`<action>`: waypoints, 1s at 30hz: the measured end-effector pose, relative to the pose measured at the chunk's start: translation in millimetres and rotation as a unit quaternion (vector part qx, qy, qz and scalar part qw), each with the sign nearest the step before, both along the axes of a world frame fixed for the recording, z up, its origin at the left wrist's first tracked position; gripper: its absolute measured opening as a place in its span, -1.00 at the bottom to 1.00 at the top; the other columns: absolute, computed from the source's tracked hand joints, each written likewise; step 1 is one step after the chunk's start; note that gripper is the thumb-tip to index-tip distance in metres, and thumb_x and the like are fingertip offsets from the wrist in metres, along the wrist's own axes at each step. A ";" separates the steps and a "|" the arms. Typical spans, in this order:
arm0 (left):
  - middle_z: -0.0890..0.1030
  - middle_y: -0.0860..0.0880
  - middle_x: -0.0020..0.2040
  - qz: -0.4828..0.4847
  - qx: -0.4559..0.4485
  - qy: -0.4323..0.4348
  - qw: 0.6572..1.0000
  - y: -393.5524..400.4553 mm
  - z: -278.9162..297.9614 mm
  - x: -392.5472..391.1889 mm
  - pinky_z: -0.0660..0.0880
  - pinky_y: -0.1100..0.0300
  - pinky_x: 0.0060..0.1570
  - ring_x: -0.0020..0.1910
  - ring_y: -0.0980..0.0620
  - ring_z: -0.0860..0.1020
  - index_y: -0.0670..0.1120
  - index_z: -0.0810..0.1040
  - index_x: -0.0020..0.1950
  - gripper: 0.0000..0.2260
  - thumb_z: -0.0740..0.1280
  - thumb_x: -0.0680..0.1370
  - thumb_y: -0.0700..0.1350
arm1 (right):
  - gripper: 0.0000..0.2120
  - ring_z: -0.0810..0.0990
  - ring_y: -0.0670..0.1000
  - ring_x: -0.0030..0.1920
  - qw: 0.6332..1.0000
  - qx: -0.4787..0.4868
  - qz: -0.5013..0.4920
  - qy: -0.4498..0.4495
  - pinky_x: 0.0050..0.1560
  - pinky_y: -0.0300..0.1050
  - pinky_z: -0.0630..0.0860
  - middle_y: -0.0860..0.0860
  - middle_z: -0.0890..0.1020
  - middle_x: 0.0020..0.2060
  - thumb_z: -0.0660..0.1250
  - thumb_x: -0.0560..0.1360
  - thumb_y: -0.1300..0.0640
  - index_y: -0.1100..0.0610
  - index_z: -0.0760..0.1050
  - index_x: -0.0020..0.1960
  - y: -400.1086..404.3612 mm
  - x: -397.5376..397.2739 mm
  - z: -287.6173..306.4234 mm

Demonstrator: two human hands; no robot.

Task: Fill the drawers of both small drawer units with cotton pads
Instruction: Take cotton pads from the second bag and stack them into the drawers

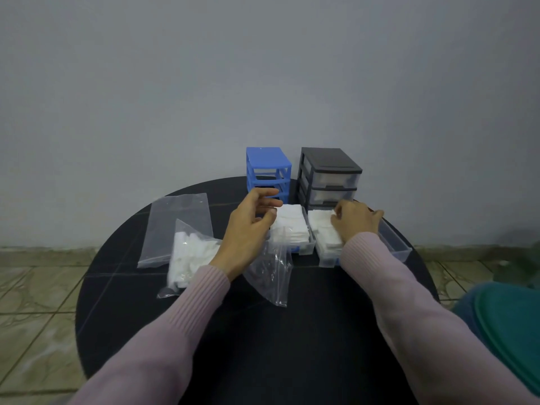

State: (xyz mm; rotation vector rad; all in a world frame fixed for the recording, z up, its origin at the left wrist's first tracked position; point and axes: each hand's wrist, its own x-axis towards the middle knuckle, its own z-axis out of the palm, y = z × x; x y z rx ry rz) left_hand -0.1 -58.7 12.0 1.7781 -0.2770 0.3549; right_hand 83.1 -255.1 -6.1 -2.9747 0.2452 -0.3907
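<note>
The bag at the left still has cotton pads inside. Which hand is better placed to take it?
Probably the left hand. It hovers open and holds nothing, and the bag of cotton pads lies just beside its wrist. The right hand is across the table, busy on the pads in a removed drawer.

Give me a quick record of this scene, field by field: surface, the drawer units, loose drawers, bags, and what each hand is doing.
surface: round black table
blue unit: upright at the back, slots empty
black unit: beside it, two upper drawers in place
loose drawers: two filled with cotton pads, one empty drawer at right
bags: flat empty bag, bag of pads, crumpled bag
left hand: fingers relaxed, holding nothing
right hand: fingers curled on the pads in the second drawer
</note>
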 end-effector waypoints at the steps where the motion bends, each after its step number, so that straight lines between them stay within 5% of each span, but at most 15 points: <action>1: 0.60 0.04 0.07 0.000 0.000 -0.001 1.000 -0.4 0.3 -0.1 0.46 0.30 0.08 0.08 0.13 0.54 -0.04 0.46 0.22 -0.75 0.23 0.58 -0.27 | -0.77 0.46 0.09 0.10 1.000 -0.002 0.000 -0.020 0.26 0.10 0.21 0.07 0.54 0.03 0.14 0.59 0.10 0.12 0.46 0.17 0.2 -0.9 -0.9; 5: 0.60 0.04 0.07 0.001 0.007 -0.006 1.000 -0.8 0.9 -0.6 0.46 0.29 0.09 0.07 0.14 0.54 -0.03 0.47 0.21 -0.75 0.23 0.58 -0.27 | -0.74 0.42 0.05 0.19 0.996 -0.008 0.064 -0.068 0.27 0.05 0.20 0.04 0.50 0.17 0.06 0.61 0.11 0.10 0.41 0.23 0.4 -7.5 -2.6; 9: 0.59 0.05 0.06 0.002 0.007 -0.009 1.000 1.0 -0.1 -0.6 0.45 0.46 -0.02 0.06 0.17 0.54 -0.02 0.46 0.21 -0.75 0.23 0.58 -0.26 | -0.65 0.34 0.00 0.34 0.985 -0.018 0.170 0.035 0.43 0.12 0.05 0.00 0.43 0.32 -0.04 0.64 0.05 0.04 0.29 0.38 7.4 -11.1 -5.7; 15: 0.59 0.07 0.05 0.002 0.012 -0.010 1.000 0.8 -0.6 -1.2 0.45 0.46 -0.02 0.07 0.18 0.54 -0.02 0.45 0.21 -0.75 0.23 0.58 -0.26 | -0.61 0.29 0.04 0.37 0.984 -0.006 0.165 0.064 0.46 0.11 0.00 0.05 0.35 0.34 -0.06 0.64 0.01 0.07 0.33 0.39 8.3 -12.1 -9.0; 22: 0.59 0.04 0.07 0.002 0.009 -0.011 1.000 0.6 -0.1 -0.3 0.44 0.50 -0.07 0.07 0.16 0.53 -0.04 0.45 0.22 -0.75 0.22 0.58 -0.27 | -0.54 0.04 -0.03 0.51 0.980 -0.036 0.178 0.076 0.47 0.02 -0.13 0.00 0.06 0.52 -0.16 0.66 0.02 0.12 0.00 0.53 9.4 -19.1 -8.9; 30: 0.59 0.04 0.06 0.010 0.017 -0.012 1.000 3.8 1.1 -1.4 0.45 0.40 0.03 0.06 0.17 0.54 -0.05 0.46 0.23 -0.75 0.23 0.58 -0.26 | -0.54 -0.07 -0.03 0.52 0.969 -0.056 0.203 0.130 0.47 -0.02 -0.13 0.04 -0.05 0.53 -0.13 0.67 0.10 0.17 -0.11 0.53 11.1 -23.1 -14.9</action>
